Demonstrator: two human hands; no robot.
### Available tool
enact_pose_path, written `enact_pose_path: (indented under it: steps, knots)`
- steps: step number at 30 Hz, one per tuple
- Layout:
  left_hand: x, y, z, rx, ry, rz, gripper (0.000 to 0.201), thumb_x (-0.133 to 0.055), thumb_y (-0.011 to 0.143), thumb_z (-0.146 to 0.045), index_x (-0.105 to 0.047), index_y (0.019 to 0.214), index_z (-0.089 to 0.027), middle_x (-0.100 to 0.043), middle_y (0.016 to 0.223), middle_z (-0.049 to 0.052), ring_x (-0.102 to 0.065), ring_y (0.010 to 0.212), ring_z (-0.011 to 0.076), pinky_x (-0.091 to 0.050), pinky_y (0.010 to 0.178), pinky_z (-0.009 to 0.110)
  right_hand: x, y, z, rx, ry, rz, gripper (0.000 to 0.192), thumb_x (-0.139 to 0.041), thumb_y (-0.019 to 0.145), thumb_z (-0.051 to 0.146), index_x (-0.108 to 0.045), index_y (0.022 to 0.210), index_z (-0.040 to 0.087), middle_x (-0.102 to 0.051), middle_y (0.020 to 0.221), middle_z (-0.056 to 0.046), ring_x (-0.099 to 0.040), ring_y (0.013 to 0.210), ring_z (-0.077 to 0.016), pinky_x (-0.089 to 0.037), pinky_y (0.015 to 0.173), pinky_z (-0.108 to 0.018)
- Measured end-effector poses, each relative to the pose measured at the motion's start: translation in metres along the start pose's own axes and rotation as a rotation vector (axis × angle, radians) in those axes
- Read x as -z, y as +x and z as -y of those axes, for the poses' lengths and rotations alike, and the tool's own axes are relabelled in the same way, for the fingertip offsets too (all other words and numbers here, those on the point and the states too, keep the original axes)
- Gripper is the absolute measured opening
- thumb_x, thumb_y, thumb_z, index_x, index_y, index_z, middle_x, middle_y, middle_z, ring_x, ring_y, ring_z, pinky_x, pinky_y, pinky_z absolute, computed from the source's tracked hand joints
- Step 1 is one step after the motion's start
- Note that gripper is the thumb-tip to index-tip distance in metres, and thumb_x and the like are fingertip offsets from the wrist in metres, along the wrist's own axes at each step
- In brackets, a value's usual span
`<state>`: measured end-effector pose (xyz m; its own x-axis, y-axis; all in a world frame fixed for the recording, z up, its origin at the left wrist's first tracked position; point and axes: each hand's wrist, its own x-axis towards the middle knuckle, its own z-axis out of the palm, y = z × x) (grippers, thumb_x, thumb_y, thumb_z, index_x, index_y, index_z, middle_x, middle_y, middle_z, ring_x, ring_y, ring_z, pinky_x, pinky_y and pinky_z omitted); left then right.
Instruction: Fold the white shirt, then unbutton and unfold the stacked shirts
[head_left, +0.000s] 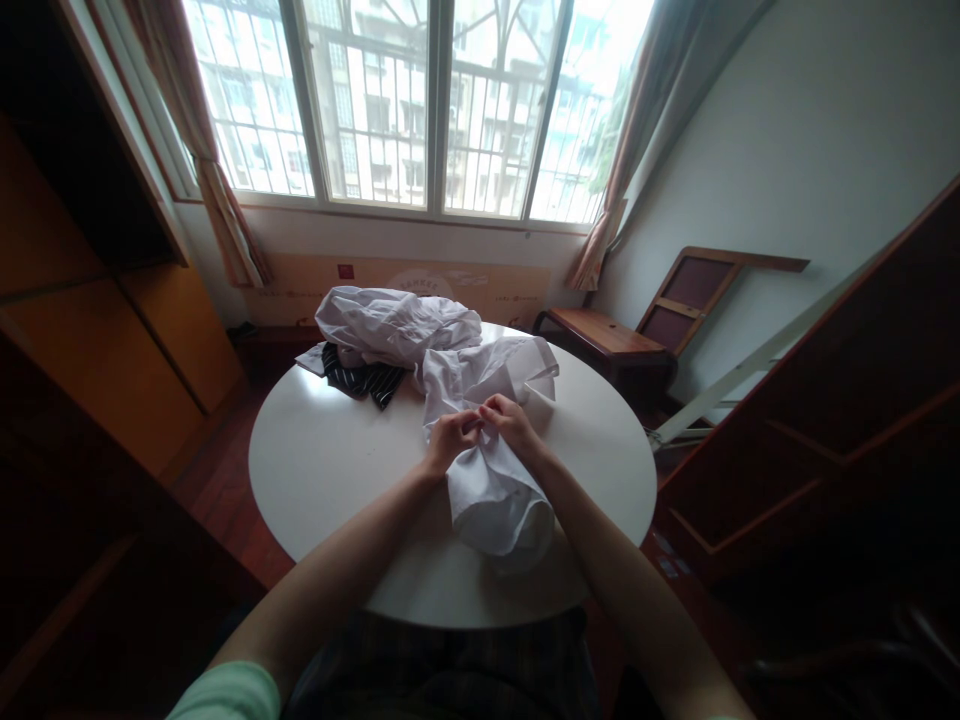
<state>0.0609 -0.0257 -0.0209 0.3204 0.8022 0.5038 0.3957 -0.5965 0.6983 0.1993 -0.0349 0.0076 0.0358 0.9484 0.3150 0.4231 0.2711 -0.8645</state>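
Observation:
A crumpled white shirt [499,500] lies on the white round table [337,480], its cloth bunched around my hands. My left hand [454,438] pinches the fabric near the middle of the shirt. Close beside it, fingertips nearly touching, my right hand [511,420] grips the same spot. Whatever small part sits between the fingertips is hidden. Behind the hands, more of the shirt spreads toward the back right of the tabletop. A second heap of white clothing [397,325] rests at the back, with a dark striped tie [364,380] poking out in front.
A wooden chair [607,335] stands beyond the table at the right, near a pale metal frame [720,390]. Dark wooden furniture [825,440] closes in on the right. Orange-brown cabinets [150,350] line the left. A barred window [427,110] with tied curtains is ahead.

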Motion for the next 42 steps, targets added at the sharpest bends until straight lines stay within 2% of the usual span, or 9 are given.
enact_pose_path:
  steps: [10,20,23,25,27,31,35,38,42]
  knots:
    - [0.001,0.002,-0.002,0.026,0.057,-0.021,0.013,-0.053,0.076,-0.021,-0.064,0.081,-0.019,-0.069,0.077,0.002,-0.059,0.064,0.0123,-0.042,0.060,0.020,0.001,0.001,-0.005,-0.058,-0.059,-0.044,0.020,-0.049,0.070,0.038,-0.045,0.066,0.020,-0.051,0.060,0.001,-0.047,0.056,-0.0132,-0.037,0.054,-0.026]
    - [0.008,0.008,0.002,0.047,0.125,0.045,0.023,-0.047,0.081,-0.032,-0.057,0.065,-0.017,-0.058,0.059,-0.002,-0.048,0.054,0.0097,-0.033,0.052,0.019,0.001,0.000,-0.012,-0.092,-0.105,0.140,0.032,-0.053,0.068,0.049,-0.049,0.065,0.017,-0.053,0.061,0.001,-0.046,0.055,-0.0114,-0.037,0.052,-0.024]
    - [0.032,0.006,0.014,0.012,0.170,0.055,0.037,-0.044,0.081,-0.041,-0.050,0.055,-0.015,-0.045,0.049,-0.004,-0.039,0.048,0.0083,-0.027,0.049,0.019,0.020,-0.006,-0.008,-0.081,-0.224,0.245,0.039,-0.056,0.064,0.055,-0.053,0.063,0.016,-0.055,0.060,0.000,-0.046,0.053,-0.0118,-0.036,0.050,-0.024]
    - [0.058,0.001,0.026,-0.018,0.283,0.060,0.042,-0.043,0.080,-0.045,-0.046,0.051,-0.015,-0.035,0.045,-0.006,-0.032,0.045,0.0074,-0.022,0.047,0.020,0.043,-0.016,-0.008,-0.071,-0.386,0.235,0.038,-0.058,0.063,0.054,-0.056,0.063,0.016,-0.057,0.061,-0.001,-0.049,0.055,-0.0130,-0.036,0.052,-0.024]
    - [0.090,-0.008,0.039,-0.009,0.371,0.082,0.044,-0.041,0.080,-0.047,-0.045,0.050,-0.015,-0.032,0.044,-0.006,-0.030,0.045,0.0074,-0.021,0.047,0.020,0.074,-0.032,-0.012,-0.087,-0.579,0.136,0.035,-0.058,0.065,0.052,-0.056,0.061,0.017,-0.059,0.062,-0.002,-0.051,0.057,-0.0143,-0.036,0.054,-0.024]
    - [0.155,-0.032,0.062,0.026,0.461,0.163,0.046,-0.040,0.078,-0.050,-0.048,0.051,-0.015,-0.038,0.045,-0.005,-0.034,0.048,0.0084,-0.024,0.048,0.019,0.150,-0.074,-0.030,-0.157,-0.807,-0.079,0.035,-0.051,0.069,0.052,-0.052,0.058,0.020,-0.058,0.059,-0.002,-0.054,0.059,-0.0160,-0.035,0.054,-0.024]
    - [0.205,-0.053,0.079,0.232,0.451,0.233,0.049,-0.037,0.076,-0.055,-0.056,0.054,-0.015,-0.047,0.046,-0.003,-0.046,0.052,0.0137,-0.029,0.049,0.019,0.211,-0.114,-0.050,-0.320,-0.928,-0.231,0.029,-0.054,0.066,0.047,-0.047,0.055,0.021,-0.056,0.054,-0.001,-0.053,0.055,-0.0163,-0.034,0.050,-0.024]
    - [0.225,-0.055,0.083,0.317,0.446,0.283,0.049,-0.034,0.075,-0.057,-0.055,0.055,-0.018,-0.053,0.050,-0.001,-0.051,0.054,0.0164,-0.033,0.050,0.021,0.226,-0.127,-0.055,-0.432,-1.005,-0.237,0.025,-0.056,0.062,0.044,-0.049,0.053,0.022,-0.056,0.052,-0.001,-0.054,0.053,-0.0180,-0.034,0.049,-0.025]
    - [0.223,-0.033,0.070,0.281,0.520,0.159,0.044,-0.035,0.075,-0.057,-0.057,0.068,-0.019,-0.062,0.068,0.002,-0.057,0.066,0.0185,-0.038,0.059,0.023,0.213,-0.113,-0.036,-0.358,-0.914,-0.340,0.018,-0.054,0.064,0.039,-0.055,0.063,0.021,-0.061,0.060,-0.003,-0.056,0.057,-0.0182,-0.038,0.052,-0.026]
